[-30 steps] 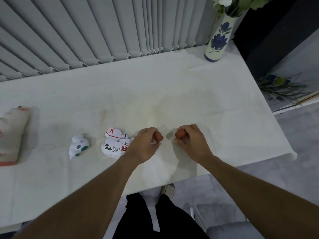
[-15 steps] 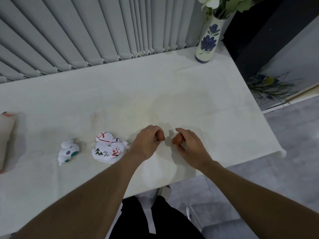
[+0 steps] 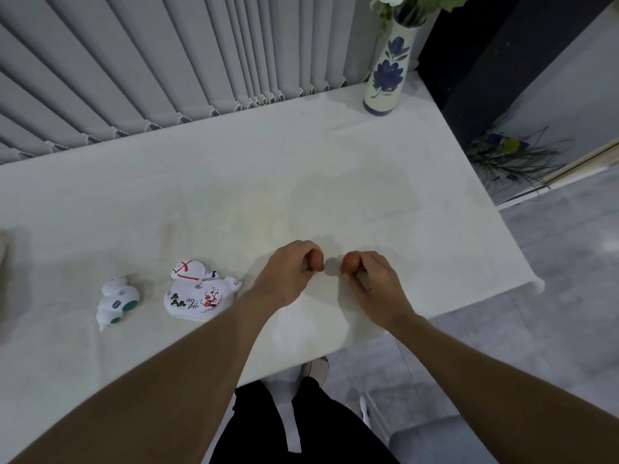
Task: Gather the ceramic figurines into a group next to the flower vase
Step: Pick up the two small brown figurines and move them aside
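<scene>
Evidently mid-pickup: left hand [image 3: 290, 274] and right hand [image 3: 370, 279] each close on a small brown figurine; next, carry both across the counter [image 3: 234, 182] to the flower vase [image 3: 385, 72].

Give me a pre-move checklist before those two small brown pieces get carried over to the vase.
1. Left hand grip on its brown figurine: ok, fingers closed around it.
2. Right hand grip on its brown figurine: ok.
3. Table path to the flower vase: ok, bare.
4. Vase upright: ok.
5. Painted white figurine and small white figurine gathered: not ok, far left.
6. Brown figurines lifted off table: cannot tell.
</scene>
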Demonstrator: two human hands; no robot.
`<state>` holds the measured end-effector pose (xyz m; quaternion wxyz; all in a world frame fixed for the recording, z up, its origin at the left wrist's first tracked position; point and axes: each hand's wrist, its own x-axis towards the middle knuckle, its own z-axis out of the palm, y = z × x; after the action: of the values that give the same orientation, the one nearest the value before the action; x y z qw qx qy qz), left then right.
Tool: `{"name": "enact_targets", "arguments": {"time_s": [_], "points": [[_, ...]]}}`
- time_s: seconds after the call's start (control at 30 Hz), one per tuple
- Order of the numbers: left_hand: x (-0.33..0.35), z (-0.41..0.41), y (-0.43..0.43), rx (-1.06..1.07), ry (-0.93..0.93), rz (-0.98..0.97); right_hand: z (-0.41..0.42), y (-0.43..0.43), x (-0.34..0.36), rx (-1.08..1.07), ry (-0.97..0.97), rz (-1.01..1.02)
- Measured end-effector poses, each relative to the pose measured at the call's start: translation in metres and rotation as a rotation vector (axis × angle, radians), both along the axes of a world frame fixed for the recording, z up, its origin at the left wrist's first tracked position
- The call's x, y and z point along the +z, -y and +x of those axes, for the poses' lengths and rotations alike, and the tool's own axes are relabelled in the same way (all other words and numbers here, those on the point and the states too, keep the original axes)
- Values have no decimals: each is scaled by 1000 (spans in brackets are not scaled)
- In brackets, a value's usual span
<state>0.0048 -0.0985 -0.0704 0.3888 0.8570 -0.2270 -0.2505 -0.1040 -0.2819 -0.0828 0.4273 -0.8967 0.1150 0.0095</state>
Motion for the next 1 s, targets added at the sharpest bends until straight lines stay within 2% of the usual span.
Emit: {"name": "enact_targets", "arguments": {"time_s": [0.27, 0.37, 0.47, 0.57, 0.73, 0.87, 1.0], "points": [[0, 2, -1, 3, -49, -22, -4, -3, 10, -36, 11, 48], [3, 1, 0, -12, -65, -12, -5, -1, 4, -49, -60, 31], [9, 1, 0, -12, -74, 59, -3, 0, 4, -67, -165, 8], [15, 4, -12, 8, -69, 163, 1, -4, 17, -96, -188, 58], [28, 17, -51, 68, -35, 238, 17, -20, 33, -46, 89, -261], [44, 24, -86, 129, 12, 329, 35, -47, 42, 86, 229, -323], [52, 26, -116, 162, 8, 478, 42, -87, 42, 250, 274, -334]]}}
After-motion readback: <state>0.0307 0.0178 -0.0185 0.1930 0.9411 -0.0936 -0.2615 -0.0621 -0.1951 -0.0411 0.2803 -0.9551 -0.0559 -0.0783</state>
